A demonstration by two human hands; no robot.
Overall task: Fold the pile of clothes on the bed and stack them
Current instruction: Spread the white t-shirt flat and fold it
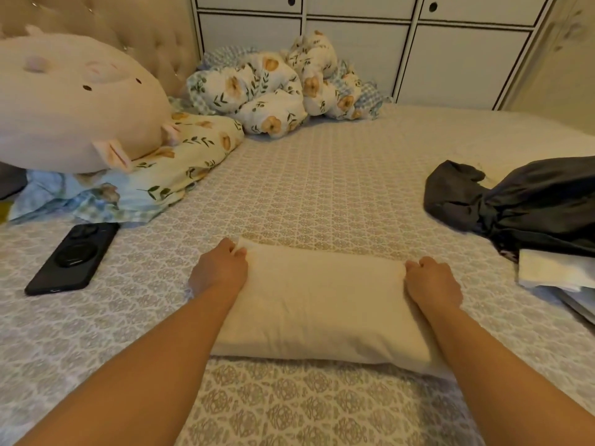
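Bed point(322, 194): patterned grey-beige cover, seen from foot end w/ both bare forearms reaching in. Item 1, cream cloth point(318, 307): folded to a flat rectangle, lying centre-near on the bed, long side across the view. Left hand point(220, 270): at cloth's far-left corner, fingers curled tight, pinching the edge. Right hand point(433, 281): at far-right corner, fingers likewise curled, gripping that edge; fingertips hidden under the knuckles on both. Item 2, dark garment point(515, 204): grey-black, crumpled, unfolded, at right side of bed, well apart from the cloth. Item 3, white stack point(553, 272): folded pale pieces at right edge, partly under the dark garment, partly cut off by frame; count unclear. Item 4, phone point(72, 257): black, face down, on bed to the left, near left hand but not touching. Item 5, plush point(74, 104): large, round, pale pink, far left, resting on floral pillow point(180, 156). Item 6, floral quilt point(277, 85): bunched at head of bed, white w/ yellow flowers, blue check lining showing. Behind: tufted headboard point(151, 30), left; white cabinet point(402, 49) w/ dark-trimmed doors, right.
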